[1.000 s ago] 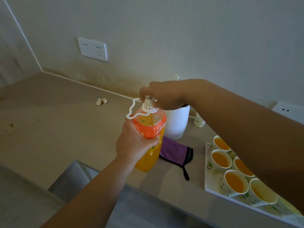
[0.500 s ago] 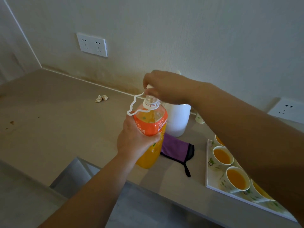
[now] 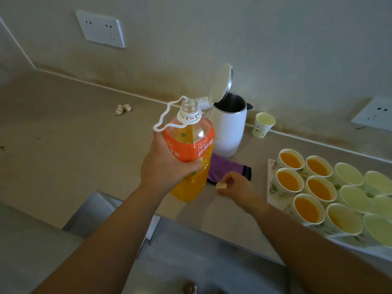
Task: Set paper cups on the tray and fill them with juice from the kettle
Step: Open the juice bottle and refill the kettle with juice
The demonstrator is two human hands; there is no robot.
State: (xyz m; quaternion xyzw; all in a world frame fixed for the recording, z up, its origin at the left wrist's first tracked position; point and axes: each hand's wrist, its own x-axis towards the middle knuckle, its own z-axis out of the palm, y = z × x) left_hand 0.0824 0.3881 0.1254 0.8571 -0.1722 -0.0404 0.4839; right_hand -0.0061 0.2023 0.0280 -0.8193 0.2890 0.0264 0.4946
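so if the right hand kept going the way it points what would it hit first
Probably the purple cloth, lying right ahead of the right hand and the cap it pinches; just beyond is the juice bottle held by the left hand. Height above the counter is unclear.

- The white kettle point(image 3: 228, 132) stood upright at centre frame, lid hinged open.
- The white tray point(image 3: 272, 168) lay at lower right, packed with floral paper cups point(image 3: 289, 183); those at its left end held orange juice, the rest looked empty.
- One spare cup point(image 3: 263, 125) stood just right of the kettle.
- The uncapped juice bottle point(image 3: 191, 149) leaned in the left hand point(image 3: 167, 168), left of the kettle.
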